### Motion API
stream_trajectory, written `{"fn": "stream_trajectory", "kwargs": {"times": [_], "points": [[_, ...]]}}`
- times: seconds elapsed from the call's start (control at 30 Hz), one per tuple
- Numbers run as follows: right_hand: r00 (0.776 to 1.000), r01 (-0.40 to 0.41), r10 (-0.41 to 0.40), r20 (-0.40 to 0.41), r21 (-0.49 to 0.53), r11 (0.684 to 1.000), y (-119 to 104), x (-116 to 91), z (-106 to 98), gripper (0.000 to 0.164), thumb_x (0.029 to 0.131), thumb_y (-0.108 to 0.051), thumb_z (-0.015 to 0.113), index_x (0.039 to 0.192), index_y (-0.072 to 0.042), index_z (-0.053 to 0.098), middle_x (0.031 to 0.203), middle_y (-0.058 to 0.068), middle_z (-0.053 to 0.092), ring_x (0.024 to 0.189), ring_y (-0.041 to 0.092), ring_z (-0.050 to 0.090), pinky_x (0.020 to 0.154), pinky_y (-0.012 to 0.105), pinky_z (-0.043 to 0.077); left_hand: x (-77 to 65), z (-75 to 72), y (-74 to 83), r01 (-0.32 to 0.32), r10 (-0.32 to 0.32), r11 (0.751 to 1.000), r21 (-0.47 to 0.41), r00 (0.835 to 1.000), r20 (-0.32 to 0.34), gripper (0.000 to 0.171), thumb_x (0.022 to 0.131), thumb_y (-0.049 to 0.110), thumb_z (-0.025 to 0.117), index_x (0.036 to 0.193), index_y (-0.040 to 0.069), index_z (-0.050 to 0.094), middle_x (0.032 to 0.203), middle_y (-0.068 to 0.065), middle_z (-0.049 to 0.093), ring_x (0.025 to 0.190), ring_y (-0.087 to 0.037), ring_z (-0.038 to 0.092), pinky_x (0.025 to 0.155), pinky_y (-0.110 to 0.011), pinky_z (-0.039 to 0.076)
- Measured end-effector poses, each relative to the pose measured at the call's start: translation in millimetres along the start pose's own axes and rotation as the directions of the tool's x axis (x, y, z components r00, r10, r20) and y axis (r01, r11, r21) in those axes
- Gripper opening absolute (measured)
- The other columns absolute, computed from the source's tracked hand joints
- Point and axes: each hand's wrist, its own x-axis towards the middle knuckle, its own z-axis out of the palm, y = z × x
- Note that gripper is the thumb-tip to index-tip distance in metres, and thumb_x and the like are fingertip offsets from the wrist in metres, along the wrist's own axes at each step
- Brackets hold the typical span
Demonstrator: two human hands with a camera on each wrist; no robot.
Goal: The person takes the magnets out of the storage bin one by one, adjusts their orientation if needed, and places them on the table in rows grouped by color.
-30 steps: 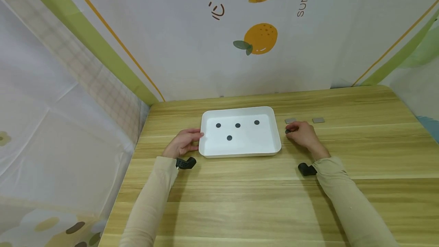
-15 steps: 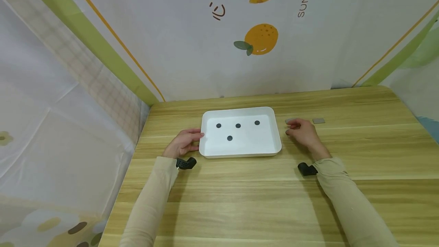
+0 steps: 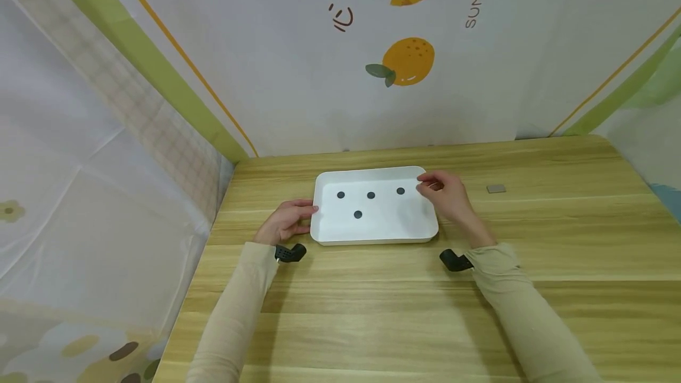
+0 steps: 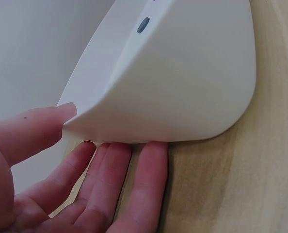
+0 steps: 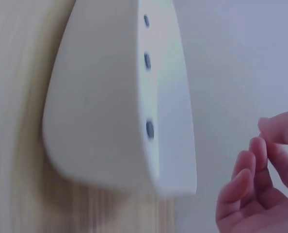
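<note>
A shallow white tray [image 3: 393,227] lies on the table, several small dark discs on its floor; one disc [image 3: 358,214] is nearest the front. At the tray's left end, my left hand [image 3: 287,220] holds it, with the thumb over the rim and other fingers against the lower outer wall, as the left wrist view shows. Over the tray's right rim hovers my right hand [image 3: 449,197], thumb and forefinger tips together. In the right wrist view those fingertips [image 5: 259,145] stand apart from the tray. Whether something small is pinched between them is not visible.
A flat grey rectangular piece [image 3: 496,188] lies on the wooden table [image 3: 372,306] right of the tray. A printed white curtain [image 3: 298,87] hangs behind the table's back edge.
My right hand has moved left and up from beside a dark disc and a grey rectangle to the tray's right rim. Neither piece shows there now; the hand covers that spot. The left hand stays.
</note>
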Motion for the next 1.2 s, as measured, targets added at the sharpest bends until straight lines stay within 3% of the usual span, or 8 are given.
{"fn": "stream_trajectory", "kwargs": {"times": [0.2, 0.53, 0.7, 0.87, 1.0, 1.2], "points": [[0.994, 0.084, -0.087, 0.07, 0.049, 0.995, -9.0, 2.8, 21.9, 0.023, 0.092, -0.016, 0.065, 0.111, -0.004, 0.066, 0.099, 0.013, 0.064, 0.087, 0.022, 0.057, 0.069, 0.023, 0.047, 0.6, 0.7, 1.2, -0.002, 0.002, 1.0, 0.003, 1.0, 0.007, 0.056, 0.096, 0.012, 0.059, 0.147, 0.003, 0.036, 0.129, -0.009, 0.052, 0.094, -0.013, 0.06, 0.076, -0.029, 0.056], [0.984, 0.072, -0.086, 0.157, 0.094, 0.993, -13.7, 4.3, 60.6, 0.026, 0.088, -0.015, 0.069, 0.111, -0.003, 0.066, 0.102, 0.012, 0.066, 0.086, 0.021, 0.057, 0.07, 0.025, 0.047, 2.1, 0.3, 2.7, -0.012, 0.012, 1.0, 0.003, 1.0, 0.012, 0.055, 0.097, 0.011, 0.058, 0.146, 0.001, 0.036, 0.125, -0.009, 0.053, 0.093, -0.014, 0.061, 0.077, -0.029, 0.056], [0.973, 0.068, -0.074, 0.219, 0.037, 0.997, -18.2, 4.5, 77.4, 0.024, 0.088, -0.016, 0.069, 0.11, -0.006, 0.067, 0.103, 0.012, 0.065, 0.085, 0.02, 0.055, 0.071, 0.027, 0.045, -0.4, -0.7, 2.7, -0.029, 0.029, 1.0, -0.003, 0.999, 0.03, 0.055, 0.094, 0.012, 0.062, 0.143, -0.001, 0.039, 0.122, -0.009, 0.056, 0.095, -0.016, 0.061, 0.082, -0.033, 0.056], [0.95, 0.147, -0.124, 0.286, -0.06, 0.987, -21.5, 4.5, 92.5, 0.023, 0.085, -0.014, 0.071, 0.106, -0.004, 0.068, 0.103, 0.014, 0.062, 0.083, 0.021, 0.053, 0.072, 0.028, 0.043, -1.6, -0.4, 2.0, -0.026, 0.027, 1.0, -0.004, 0.999, 0.026, 0.059, 0.094, 0.014, 0.063, 0.144, -0.001, 0.037, 0.129, -0.012, 0.053, 0.098, -0.018, 0.06, 0.085, -0.035, 0.055], [0.94, 0.185, -0.135, 0.313, -0.134, 0.974, -20.5, 6.7, 103.2, 0.024, 0.082, -0.012, 0.071, 0.104, -0.002, 0.069, 0.101, 0.015, 0.061, 0.084, 0.023, 0.054, 0.076, 0.032, 0.046, 1.9, 0.2, 0.1, -0.006, 0.006, 1.0, 0.014, 1.0, 0.001, 0.057, 0.096, 0.014, 0.059, 0.146, 0.0, 0.034, 0.137, -0.015, 0.048, 0.098, -0.018, 0.06, 0.083, -0.034, 0.055], [0.941, 0.181, -0.106, 0.322, -0.214, 0.96, -13.3, 13.1, 115.3, 0.023, 0.083, -0.009, 0.07, 0.105, -0.003, 0.07, 0.1, 0.014, 0.06, 0.09, 0.025, 0.056, 0.085, 0.037, 0.047, 2.4, 0.7, -1.2, -0.001, 0.001, 1.0, 0.005, 1.0, -0.002, 0.056, 0.097, 0.012, 0.057, 0.146, 0.0, 0.034, 0.129, -0.011, 0.05, 0.09, -0.014, 0.061, 0.075, -0.029, 0.056]]}}
